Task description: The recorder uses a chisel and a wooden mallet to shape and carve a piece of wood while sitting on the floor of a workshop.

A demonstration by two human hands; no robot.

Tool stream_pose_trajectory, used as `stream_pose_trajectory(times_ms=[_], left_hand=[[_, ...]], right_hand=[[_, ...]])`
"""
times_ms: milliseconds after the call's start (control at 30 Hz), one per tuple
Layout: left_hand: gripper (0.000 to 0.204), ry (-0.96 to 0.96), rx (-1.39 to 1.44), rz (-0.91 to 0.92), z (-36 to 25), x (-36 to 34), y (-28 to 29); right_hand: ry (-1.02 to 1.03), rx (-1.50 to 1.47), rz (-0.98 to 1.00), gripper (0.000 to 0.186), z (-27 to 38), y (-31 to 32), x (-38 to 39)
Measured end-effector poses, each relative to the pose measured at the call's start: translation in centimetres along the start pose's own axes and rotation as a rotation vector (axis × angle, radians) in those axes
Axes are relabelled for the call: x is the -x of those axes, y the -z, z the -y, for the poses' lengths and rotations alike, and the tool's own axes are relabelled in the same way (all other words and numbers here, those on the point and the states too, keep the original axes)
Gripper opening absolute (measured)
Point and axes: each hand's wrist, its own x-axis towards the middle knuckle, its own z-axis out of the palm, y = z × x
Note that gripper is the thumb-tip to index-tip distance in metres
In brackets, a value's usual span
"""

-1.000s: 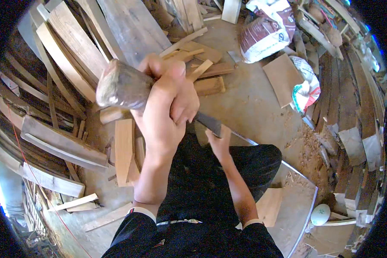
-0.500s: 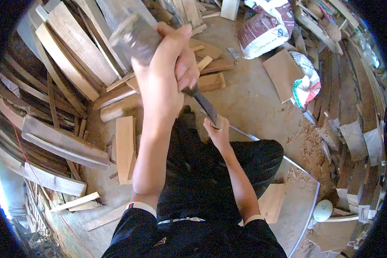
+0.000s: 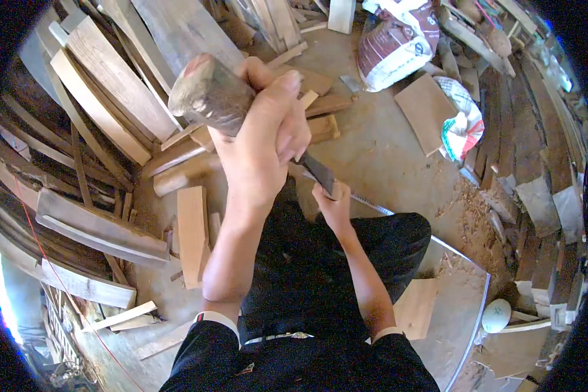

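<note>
My left hand (image 3: 261,134) is closed round the thick wooden handle of a bladed tool (image 3: 209,91), whose worn, rounded butt is raised toward the upper left. A flat, dark metal blade (image 3: 319,175) runs from that fist down to the right; its exact kind is unclear. Against the lower end of the blade, the fingers of my right hand (image 3: 334,202) are closed. The blade's tip is hidden by this hand. Both hands are above my dark trousers (image 3: 294,274), and the handle is much higher than the right hand.
Boards (image 3: 117,72) lean in rows at the left. A brown-and-white sack (image 3: 398,46) stands at the far right of the floor (image 3: 366,144), near a flat brown panel (image 3: 426,114). Stacked timber (image 3: 536,150) lines the right side. Wood shavings (image 3: 473,222) lie beside it.
My left fist and the handle have shifted slightly right and nearer to me, and the handle's butt shows more clearly. My right hand stays at the blade, almost unmoved.
</note>
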Motion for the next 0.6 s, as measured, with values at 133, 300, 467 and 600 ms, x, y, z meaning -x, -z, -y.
stream_pose_trajectory(times_ms=[133, 300, 467, 600], left_hand=[[0.023, -0.036, -0.041, -0.04, -0.6, 0.2, 0.0], [0.023, -0.084, 0.031, 0.089, -2.5, -0.1, 0.0], [0.018, -0.046, -0.102, -0.12, -0.3, -0.2, 0.8], [0.018, -0.092, -0.055, -0.132, -0.5, -0.3, 2.2]], right_hand=[[-0.018, -0.027, 0.073, 0.019, 2.3, -0.2, -0.4], [0.244, 0.06, 0.109, 0.012, 5.6, 0.0, -1.1], [-0.092, 0.064, 0.128, 0.033, 0.2, -0.2, -0.5], [-0.098, 0.006, 0.185, 0.034, 0.4, -1.0, -0.4]])
